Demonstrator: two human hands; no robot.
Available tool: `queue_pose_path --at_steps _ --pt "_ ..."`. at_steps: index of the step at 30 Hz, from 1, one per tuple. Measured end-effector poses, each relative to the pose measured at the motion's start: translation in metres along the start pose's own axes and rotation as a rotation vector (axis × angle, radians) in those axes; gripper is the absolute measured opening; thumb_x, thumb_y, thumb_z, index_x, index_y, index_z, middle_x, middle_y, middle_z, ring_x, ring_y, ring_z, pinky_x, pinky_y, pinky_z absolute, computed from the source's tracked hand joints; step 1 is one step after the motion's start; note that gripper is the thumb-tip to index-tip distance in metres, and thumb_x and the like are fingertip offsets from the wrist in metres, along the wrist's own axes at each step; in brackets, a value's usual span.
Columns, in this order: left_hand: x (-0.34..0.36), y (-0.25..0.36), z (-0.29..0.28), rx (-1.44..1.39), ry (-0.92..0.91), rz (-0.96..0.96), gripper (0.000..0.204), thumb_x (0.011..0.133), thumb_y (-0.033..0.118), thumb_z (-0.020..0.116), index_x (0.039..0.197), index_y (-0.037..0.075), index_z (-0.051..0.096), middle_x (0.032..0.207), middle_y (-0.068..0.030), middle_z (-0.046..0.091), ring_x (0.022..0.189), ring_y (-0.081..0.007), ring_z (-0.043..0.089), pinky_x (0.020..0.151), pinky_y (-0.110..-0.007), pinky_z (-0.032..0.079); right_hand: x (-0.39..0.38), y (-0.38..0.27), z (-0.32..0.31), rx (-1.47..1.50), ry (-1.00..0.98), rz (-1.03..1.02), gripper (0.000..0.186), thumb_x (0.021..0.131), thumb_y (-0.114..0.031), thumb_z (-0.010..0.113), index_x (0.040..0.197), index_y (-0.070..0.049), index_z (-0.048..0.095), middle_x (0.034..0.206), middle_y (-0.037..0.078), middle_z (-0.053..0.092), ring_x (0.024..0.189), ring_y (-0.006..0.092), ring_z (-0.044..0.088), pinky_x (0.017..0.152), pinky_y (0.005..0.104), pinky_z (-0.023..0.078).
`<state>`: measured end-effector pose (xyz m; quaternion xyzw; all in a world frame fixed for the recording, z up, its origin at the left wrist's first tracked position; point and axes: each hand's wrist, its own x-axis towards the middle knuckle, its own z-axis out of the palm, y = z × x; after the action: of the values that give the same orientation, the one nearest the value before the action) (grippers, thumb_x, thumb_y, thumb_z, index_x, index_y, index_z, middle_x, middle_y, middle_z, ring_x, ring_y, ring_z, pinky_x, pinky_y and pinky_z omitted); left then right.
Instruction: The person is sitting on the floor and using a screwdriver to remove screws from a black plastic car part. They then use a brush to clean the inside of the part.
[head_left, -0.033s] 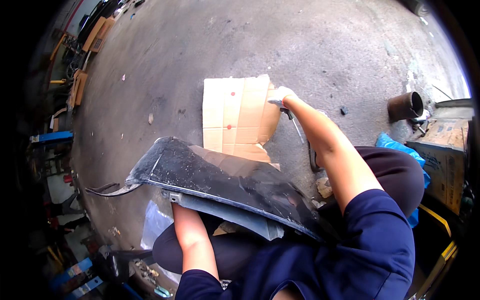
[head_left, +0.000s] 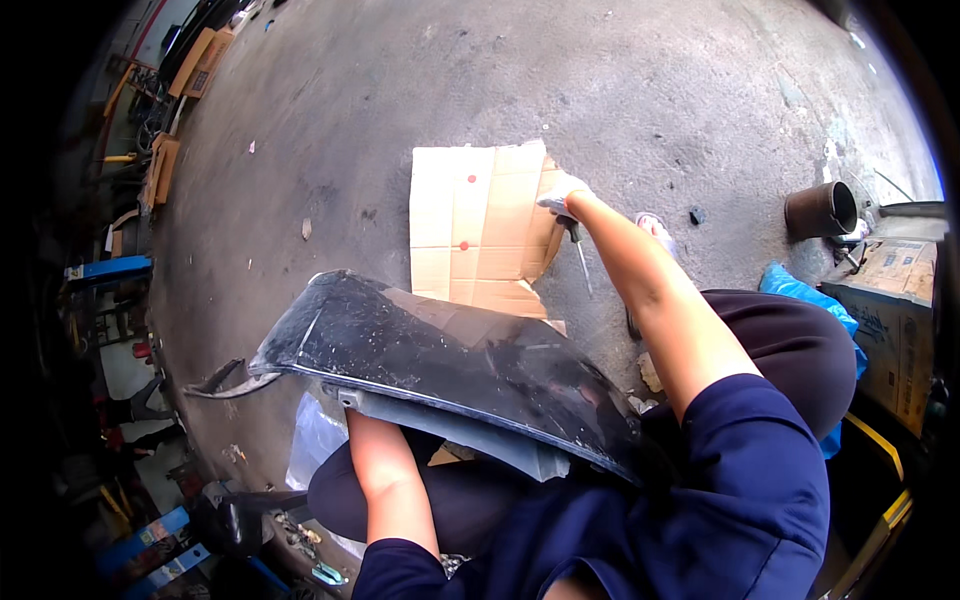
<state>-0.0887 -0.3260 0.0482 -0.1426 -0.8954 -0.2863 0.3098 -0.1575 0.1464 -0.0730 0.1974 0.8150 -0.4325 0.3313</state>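
Note:
A large black car body panel (head_left: pixel 440 345), scuffed and dusty, lies tilted across my lap. My left forearm (head_left: pixel 385 470) passes under its near edge, and the panel hides my left hand. Out past the panel, my right hand (head_left: pixel 562 197) wears a pale glove and is closed around a screwdriver (head_left: pixel 584 268). The dark handle is partly covered by the fingers and the thin metal shaft slants down, apart from the panel. Beside that hand a flat piece of cardboard (head_left: pixel 455 200) with two red dots lies on the floor.
At right stand a brown pot-like container (head_left: pixel 818 212), a worn cardboard box (head_left: pixel 885 330) and a blue plastic bag (head_left: pixel 800 290). Clear plastic sheeting (head_left: pixel 312 440) lies left of my knee. A dark strip (head_left: pixel 225 385) sticks out from the panel's left end. Shelving and boxes line the left.
The screwdriver in my right hand has turned slightly, its shaft now pointing more steeply down. My view has shifted a little; the panel and my left arm look nearly the same.

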Motion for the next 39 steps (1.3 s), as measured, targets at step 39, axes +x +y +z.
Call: queue_pose_path --at_steps 39 --pt "-0.027 -0.005 -0.031 0.087 0.044 -0.080 0.026 0.093 0.027 0.055 0.080 0.006 0.060 0.062 -0.0144 0.058 0.059 -0.0374 0.059 0.054 -0.047 0.046 -0.017 0.032 -0.060 0.486 0.250 -0.215 0.023 0.084 -0.022 0.068 0.091 0.000 0.068 0.072 0.009 0.066 0.055 0.0170 0.060 0.053 0.0326 0.051"
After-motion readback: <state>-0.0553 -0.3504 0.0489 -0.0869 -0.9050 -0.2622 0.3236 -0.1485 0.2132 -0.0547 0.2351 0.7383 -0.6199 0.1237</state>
